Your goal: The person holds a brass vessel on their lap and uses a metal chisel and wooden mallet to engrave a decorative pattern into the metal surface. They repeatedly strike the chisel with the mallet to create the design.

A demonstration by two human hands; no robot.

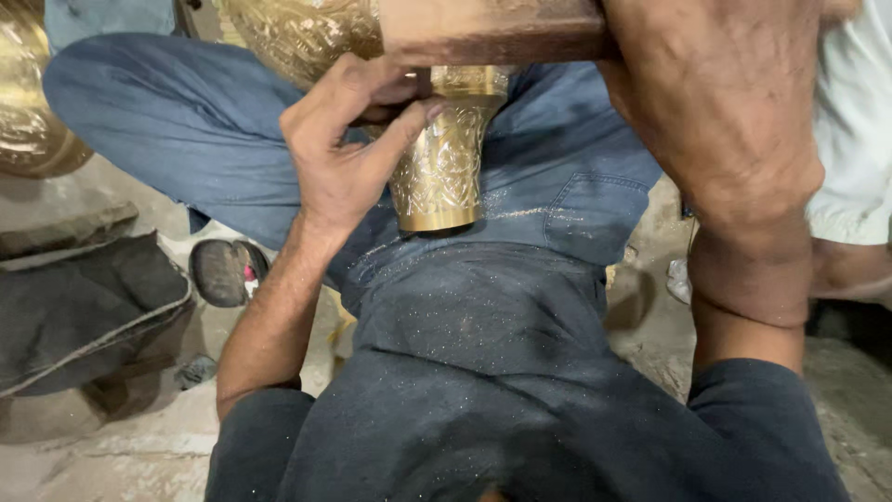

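Observation:
An engraved brass vessel (444, 163) rests on my lap, its flared foot pointing at my belly and its round body (297, 33) at the top of the view. My left hand (348, 139) grips the narrow neck of the vessel, thumb pressed against the engraved brass. My right hand (715, 102) is closed around a thick wooden handle (492, 33) that lies across the vessel just above the neck. Brass dust speckles my dark shirt and blue trousers.
Another brass vessel (28, 102) stands at the far left. A dark folded cloth (84, 307) and a worn sandal (228, 271) lie on the dusty floor to my left. Another person's white-clad leg (850, 167) is at the right edge.

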